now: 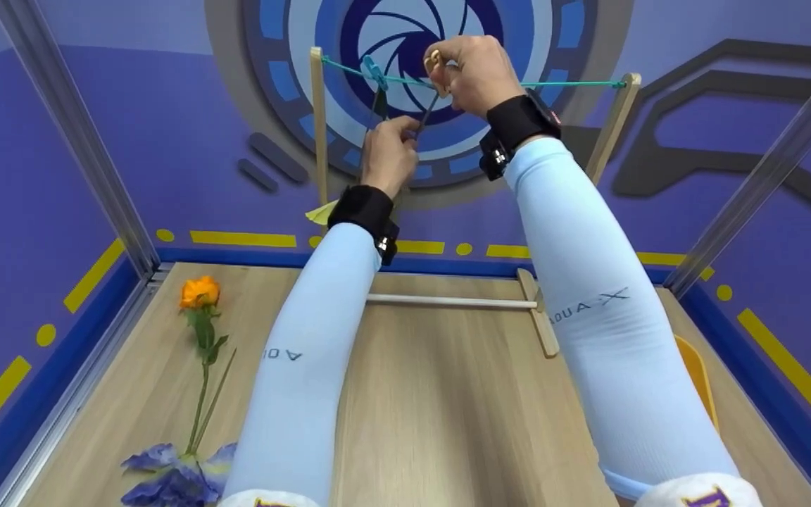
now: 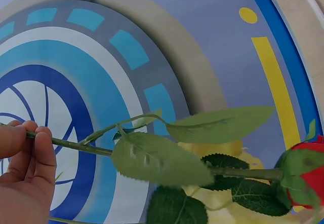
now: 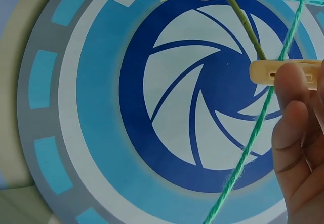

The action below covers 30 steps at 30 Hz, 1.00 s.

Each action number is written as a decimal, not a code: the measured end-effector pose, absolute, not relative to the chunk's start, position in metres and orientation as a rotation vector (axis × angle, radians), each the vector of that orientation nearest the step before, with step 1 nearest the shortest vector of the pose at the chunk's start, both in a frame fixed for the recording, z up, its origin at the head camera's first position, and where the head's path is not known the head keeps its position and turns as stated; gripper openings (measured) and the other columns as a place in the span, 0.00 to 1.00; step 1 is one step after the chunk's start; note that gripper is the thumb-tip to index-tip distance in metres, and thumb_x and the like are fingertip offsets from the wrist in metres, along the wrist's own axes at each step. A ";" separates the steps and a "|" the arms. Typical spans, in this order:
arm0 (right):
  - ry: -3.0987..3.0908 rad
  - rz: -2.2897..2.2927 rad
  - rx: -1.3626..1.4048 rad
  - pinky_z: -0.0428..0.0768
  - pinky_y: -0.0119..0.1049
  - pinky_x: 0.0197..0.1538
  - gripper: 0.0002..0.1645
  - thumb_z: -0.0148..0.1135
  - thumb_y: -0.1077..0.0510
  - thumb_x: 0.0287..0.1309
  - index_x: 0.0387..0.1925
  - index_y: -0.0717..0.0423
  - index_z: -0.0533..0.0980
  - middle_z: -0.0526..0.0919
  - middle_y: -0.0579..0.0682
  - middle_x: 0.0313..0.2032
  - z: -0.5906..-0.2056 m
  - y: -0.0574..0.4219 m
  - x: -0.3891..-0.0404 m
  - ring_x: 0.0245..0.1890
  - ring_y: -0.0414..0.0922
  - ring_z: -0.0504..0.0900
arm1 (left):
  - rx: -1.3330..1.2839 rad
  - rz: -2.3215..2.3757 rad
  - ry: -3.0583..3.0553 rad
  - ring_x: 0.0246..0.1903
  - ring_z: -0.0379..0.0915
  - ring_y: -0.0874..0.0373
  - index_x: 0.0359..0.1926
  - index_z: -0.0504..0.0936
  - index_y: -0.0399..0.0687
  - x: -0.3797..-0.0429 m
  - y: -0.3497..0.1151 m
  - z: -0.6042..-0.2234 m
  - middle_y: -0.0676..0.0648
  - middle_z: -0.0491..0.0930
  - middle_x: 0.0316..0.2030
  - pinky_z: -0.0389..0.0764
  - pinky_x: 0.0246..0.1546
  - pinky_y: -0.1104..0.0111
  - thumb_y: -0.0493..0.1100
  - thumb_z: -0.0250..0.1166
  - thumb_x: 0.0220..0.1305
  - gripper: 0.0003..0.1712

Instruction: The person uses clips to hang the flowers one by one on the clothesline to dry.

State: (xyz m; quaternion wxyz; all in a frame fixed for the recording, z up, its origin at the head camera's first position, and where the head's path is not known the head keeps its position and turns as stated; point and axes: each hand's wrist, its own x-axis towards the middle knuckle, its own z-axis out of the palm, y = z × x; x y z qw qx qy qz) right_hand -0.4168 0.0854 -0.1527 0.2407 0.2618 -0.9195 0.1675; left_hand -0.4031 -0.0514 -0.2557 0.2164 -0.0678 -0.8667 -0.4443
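My left hand (image 1: 390, 151) pinches the green stem (image 2: 76, 146) of an artificial rose. In the left wrist view, leaves spread along that stem up to the red bloom (image 2: 310, 176). My right hand (image 1: 479, 74) pinches a pale orange clothespin (image 3: 262, 73) at the green string (image 1: 574, 84). The stem's end meets the clothespin's tip in the right wrist view; whether it is clamped I cannot tell. Left of it, a teal clothespin (image 1: 374, 72) sits on the string above another stem. Yellow petals (image 1: 321, 214) show low behind my left wrist.
Two wooden posts, left (image 1: 319, 127) and right (image 1: 613, 130), carry the string. A pale crossbar (image 1: 455, 302) joins the stand's foot (image 1: 543, 331). An orange flower (image 1: 200, 291) and a purple flower (image 1: 173, 479) lie at left. A yellow container (image 1: 695, 373) is partly behind my right arm.
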 end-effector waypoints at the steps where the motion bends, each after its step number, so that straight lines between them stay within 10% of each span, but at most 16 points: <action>1: -2.525 0.473 0.720 0.69 0.29 0.31 0.17 0.51 0.55 0.80 0.54 0.51 0.84 0.87 0.51 0.51 -0.153 0.086 -0.417 0.31 0.40 0.74 | -0.186 -1.226 -2.402 0.48 0.81 0.52 0.61 0.84 0.47 -0.404 -0.052 -0.256 0.44 0.86 0.50 0.78 0.48 0.65 0.33 0.55 0.77 0.19; 17: -2.534 0.576 0.816 0.75 0.28 0.37 0.17 0.48 0.54 0.80 0.56 0.59 0.78 0.84 0.56 0.44 -0.157 0.086 -0.417 0.24 0.31 0.72 | -0.200 -1.314 -2.426 0.51 0.79 0.52 0.61 0.81 0.45 -0.403 -0.050 -0.261 0.43 0.83 0.52 0.77 0.51 0.65 0.37 0.55 0.79 0.16; 30: -2.580 0.602 0.778 0.81 0.35 0.43 0.22 0.50 0.53 0.80 0.66 0.55 0.76 0.81 0.55 0.61 -0.162 0.089 -0.416 0.45 0.50 0.85 | -0.237 -1.360 -2.492 0.55 0.78 0.52 0.65 0.77 0.43 -0.401 -0.047 -0.264 0.43 0.81 0.56 0.77 0.55 0.64 0.37 0.55 0.78 0.19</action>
